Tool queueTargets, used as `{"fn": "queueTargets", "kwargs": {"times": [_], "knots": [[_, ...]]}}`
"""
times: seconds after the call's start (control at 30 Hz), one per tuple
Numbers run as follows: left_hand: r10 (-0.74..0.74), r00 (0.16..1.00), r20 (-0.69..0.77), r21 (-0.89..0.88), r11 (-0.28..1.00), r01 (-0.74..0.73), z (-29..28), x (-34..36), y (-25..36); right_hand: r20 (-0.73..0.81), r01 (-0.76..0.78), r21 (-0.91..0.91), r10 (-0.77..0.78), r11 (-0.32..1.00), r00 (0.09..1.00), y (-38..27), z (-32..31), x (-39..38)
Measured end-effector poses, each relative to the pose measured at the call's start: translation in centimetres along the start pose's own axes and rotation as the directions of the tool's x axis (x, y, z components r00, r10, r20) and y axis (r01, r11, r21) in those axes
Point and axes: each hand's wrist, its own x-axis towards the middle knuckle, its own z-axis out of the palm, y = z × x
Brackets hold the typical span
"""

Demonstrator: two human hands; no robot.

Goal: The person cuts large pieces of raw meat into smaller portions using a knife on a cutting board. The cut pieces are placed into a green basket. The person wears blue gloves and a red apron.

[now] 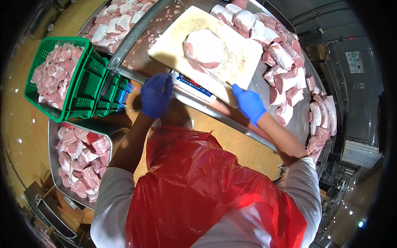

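My right hand point(249, 104), in a blue glove, is closed round the handle of a knife point(218, 79). Its thin blade points up and left across the near edge of a worn cream cutting board point(173, 45). On the board lies a pale, rounded piece of meat point(204, 46), its fat side up and pink at the rim; the blade's tip is close to its lower edge. My left hand point(157, 95), also gloved in blue, is curled at the table's edge, beside a digital scale point(192, 86). Whatever its fingers hold, if anything, is hidden. The scale's panel shows along the board's near side.
Many meat chunks point(283, 58) are heaped on the metal table point(258, 82) right of the board. At left stand a green crate point(89, 78) of meat trimmings and, below it, a metal tub point(53, 159) of meat. Another meat-filled bin point(113, 27) is beyond the table's left edge.
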Motion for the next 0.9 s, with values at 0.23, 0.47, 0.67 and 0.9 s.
{"fn": "queueTargets", "kwargs": {"times": [0.23, 0.47, 0.67, 0.9], "knots": [[-0.140, 0.990, -0.020, -0.091, 0.986, 0.138, 2.2, 2.0, 3.7, -0.039, -0.018, 0.026, 0.019, 0.999, 0.999, 2.5, -5.9, -7.1], [-0.022, 0.980, -0.199, -0.010, 1.000, 0.020, 9.6, 3.7, 3.1, -0.394, 0.010, 0.349, 0.137, 0.937, 0.909, -1.9, -3.4, -4.1], [-0.138, 0.969, -0.207, -0.192, 0.976, 0.098, 7.6, 3.9, 2.3, -0.351, 0.022, 0.364, 0.115, 0.931, 0.929, -6.4, -2.9, 1.7], [-0.284, 0.936, -0.207, -0.276, 0.935, 0.223, 6.9, 2.3, 2.1, -0.228, 0.060, 0.143, -0.026, 0.988, 0.973, -6.1, -2.3, 4.5]]}}
